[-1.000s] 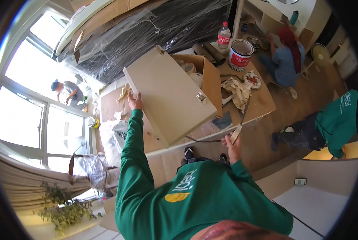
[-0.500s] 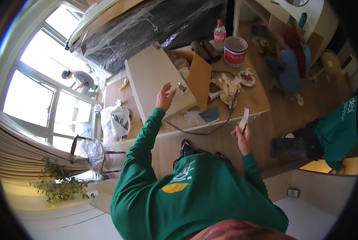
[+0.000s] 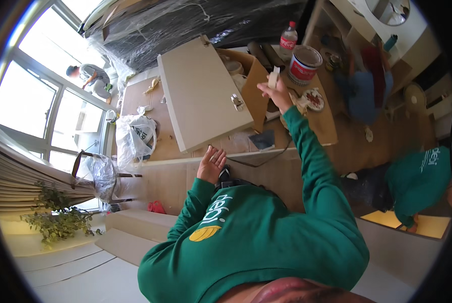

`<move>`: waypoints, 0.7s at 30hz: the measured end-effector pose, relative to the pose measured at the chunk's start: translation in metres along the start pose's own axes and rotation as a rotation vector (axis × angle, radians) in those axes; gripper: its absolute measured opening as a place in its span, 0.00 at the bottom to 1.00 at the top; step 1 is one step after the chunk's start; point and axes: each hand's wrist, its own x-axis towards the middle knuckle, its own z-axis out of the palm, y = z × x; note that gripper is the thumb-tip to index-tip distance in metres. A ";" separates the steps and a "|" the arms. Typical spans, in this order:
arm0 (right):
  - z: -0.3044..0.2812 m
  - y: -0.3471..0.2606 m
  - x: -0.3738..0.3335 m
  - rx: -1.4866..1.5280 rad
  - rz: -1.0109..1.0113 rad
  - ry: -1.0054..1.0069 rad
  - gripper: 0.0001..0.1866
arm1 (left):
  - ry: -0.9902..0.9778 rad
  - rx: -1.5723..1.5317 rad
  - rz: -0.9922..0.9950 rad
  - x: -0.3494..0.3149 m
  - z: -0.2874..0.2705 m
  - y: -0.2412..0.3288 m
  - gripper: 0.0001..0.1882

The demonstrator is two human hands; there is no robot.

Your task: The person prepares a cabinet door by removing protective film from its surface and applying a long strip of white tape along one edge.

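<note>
One bare left hand: empty, palm turned up, fingers loosely apart; just beside the near edge of a flat, beige, rectangular panel; cannot tell whether touching
Bare right hand: clamped on a small, cream-coloured, flat tool, exact kind unclear; raised near the right side of a brown cardboard box
Panel: aslant over the cardboard-covered table, right side overlapping the box, silver metal hinge facing up; probably apt to slide, so best steadied at the near edge before any pressure
Tool: best gripped firmly and kept clear of the hinge, to avoid catching or scratching
Round metal can with a red label: far right, beyond the right hand; wise to keep the long green right sleeve off its rim, and off the red-stained white round lid nearer by
</note>
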 end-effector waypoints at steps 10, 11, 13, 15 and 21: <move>0.136 0.061 0.248 -0.517 0.212 -0.127 0.23 | 0.071 -0.430 0.184 0.039 -0.010 0.013 0.22; 0.172 0.051 0.243 -0.459 0.309 -0.270 0.27 | 0.134 -0.456 0.213 0.037 -0.017 0.013 0.22; 0.185 0.047 0.242 -0.294 0.387 -0.353 0.29 | 0.171 -0.482 0.251 0.035 -0.016 0.021 0.23; 0.157 0.076 0.256 -0.238 0.440 -0.336 0.26 | 0.185 -0.430 0.337 0.032 -0.007 0.033 0.24; 0.148 0.083 0.223 0.185 0.377 -0.128 0.19 | 0.233 -0.310 0.478 0.021 -0.035 0.102 0.27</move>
